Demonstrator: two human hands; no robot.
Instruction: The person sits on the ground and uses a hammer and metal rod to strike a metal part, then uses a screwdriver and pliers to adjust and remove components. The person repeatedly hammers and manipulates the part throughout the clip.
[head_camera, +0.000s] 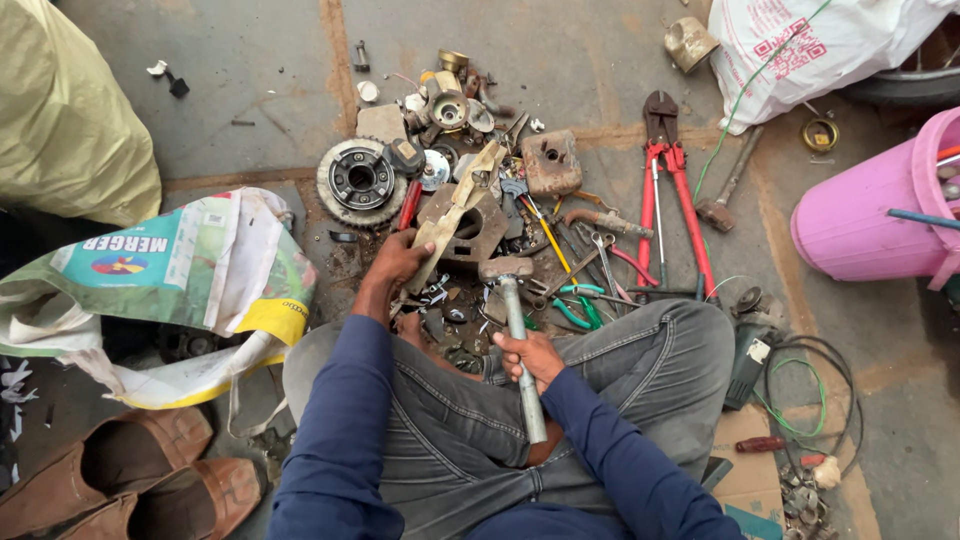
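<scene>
**Hammer held over a scrap pile, metal strip steadied by the other hand**

A hammer (516, 330) with a silvery metal handle is gripped by the right hand (528, 357), the fingers wrapped fully around the shaft about halfway along it. The hammer's head is pointed away from the person, just beside a rusty, blocky metal part (478, 232) lying on the concrete floor (250, 80).

The left hand (397, 262) is stretched forward, and its fingers are closed on the lower end of a pale, bent metal strip (455, 212), which slants up and across that rusty part. How tightly the strip is pinched cannot be told.

The person is seated cross-legged in grey trousers and blue sleeves. Ahead, a heap of scrap is spread on the floor: a toothed round gear wheel (360, 180), a rusty rectangular block (551, 161), spanners and pliers. Red-handled bolt cutters (668, 185) are laid to the right, well apart from both hands. A pink bucket (865, 215) is tipped on its side at the far right, and a printed sack (190, 270) is slumped at the left.
</scene>
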